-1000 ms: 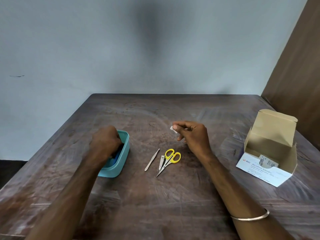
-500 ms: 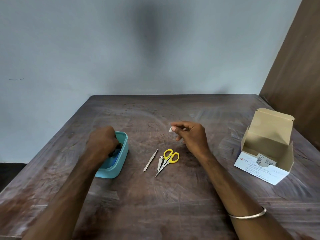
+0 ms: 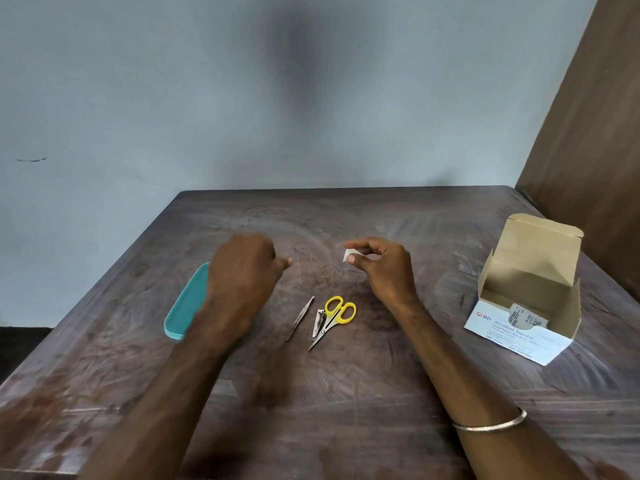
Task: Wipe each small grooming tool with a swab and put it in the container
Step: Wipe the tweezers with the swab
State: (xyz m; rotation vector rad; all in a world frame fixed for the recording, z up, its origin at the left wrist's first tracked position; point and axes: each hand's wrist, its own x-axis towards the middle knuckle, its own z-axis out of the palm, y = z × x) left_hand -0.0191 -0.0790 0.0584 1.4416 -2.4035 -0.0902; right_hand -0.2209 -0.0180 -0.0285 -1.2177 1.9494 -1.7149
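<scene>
Pinching a small white swab (image 3: 349, 254) btwn thumb and fingers, right hand (image 3: 384, 268) hovers above the table (image 3: 346, 393), behind the tools. Left hand (image 3: 242, 271) is over the teal container (image 3: 185, 303), fingers curled; can't tell if it holds anything, palm side hidden. Container sits left of the tools, partly covered by left wrist. Tweezers (image 3: 300, 318), nail clipper (image 3: 318, 324) and yellow-handled scissors (image 3: 332, 317) lie side by side mid-table, clipper touching scissors. Open alcohol swab box (image 3: 526, 306) at right, well apart. Bangle (image 3: 491, 422) on right wrist.
</scene>
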